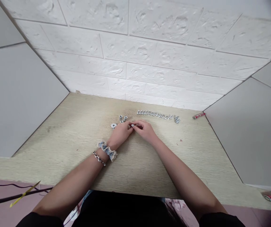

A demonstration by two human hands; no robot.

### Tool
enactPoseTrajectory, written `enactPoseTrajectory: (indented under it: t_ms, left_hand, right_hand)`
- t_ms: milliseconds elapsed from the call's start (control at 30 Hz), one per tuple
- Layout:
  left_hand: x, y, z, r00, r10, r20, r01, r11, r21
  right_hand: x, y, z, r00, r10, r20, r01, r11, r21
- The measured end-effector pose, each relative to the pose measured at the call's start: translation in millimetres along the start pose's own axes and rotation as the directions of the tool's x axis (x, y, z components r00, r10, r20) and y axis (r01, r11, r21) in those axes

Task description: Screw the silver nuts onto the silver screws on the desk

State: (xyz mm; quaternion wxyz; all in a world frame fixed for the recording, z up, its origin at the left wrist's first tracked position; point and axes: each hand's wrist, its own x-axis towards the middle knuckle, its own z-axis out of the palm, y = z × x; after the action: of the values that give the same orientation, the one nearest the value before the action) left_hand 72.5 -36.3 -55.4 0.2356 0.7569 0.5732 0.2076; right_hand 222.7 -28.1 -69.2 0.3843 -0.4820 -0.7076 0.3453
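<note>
My left hand (120, 133) and my right hand (145, 130) meet over the middle of a pale wooden table (78, 142). Their fingertips pinch together around a small silver metal part (132, 125), perhaps a nut or bolt. Both hands look closed on it. A few loose silver nuts (123, 118) and one round washer-like piece (113, 125) lie just left of and behind my left hand. A row of several silver bolts (157, 115) lies behind my right hand. On my left wrist sit a blue scrunchie and a chain bracelet.
A white brick-pattern wall (135, 63) backs the table, with grey panels on both sides. A small red object (198, 115) lies at the table's far right corner. Dark cables and a yellow strip (24, 194) cross the floor at lower left.
</note>
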Motion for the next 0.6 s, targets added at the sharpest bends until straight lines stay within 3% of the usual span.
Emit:
enactPoseTrajectory:
  t_ms: [133,267,433,600]
  left_hand:
    - [-1.2,1.0,0.4,1.000,-0.007,-0.003,0.007,1.000,-0.029]
    - [-2.8,6.0,-2.2,0.999,-0.007,-0.041,0.005,0.998,-0.059]
    - [-3.1,8.6,-3.0,0.977,0.135,-0.163,-0.152,0.984,-0.093]
    - [-1.2,9.0,0.2,0.986,0.093,-0.141,-0.137,0.928,-0.348]
  right_hand:
    - [-1.6,-1.0,0.8,0.999,0.043,-0.019,-0.043,0.999,0.003]
    - [-5.4,-3.1,3.1,0.990,-0.034,-0.138,0.031,0.999,-0.026]
    - [-9.6,-6.1,4.2,0.959,-0.132,-0.252,0.122,0.991,-0.053]
    - [-11.4,-10.3,2.4,0.936,-0.162,-0.313,0.146,0.987,-0.073]
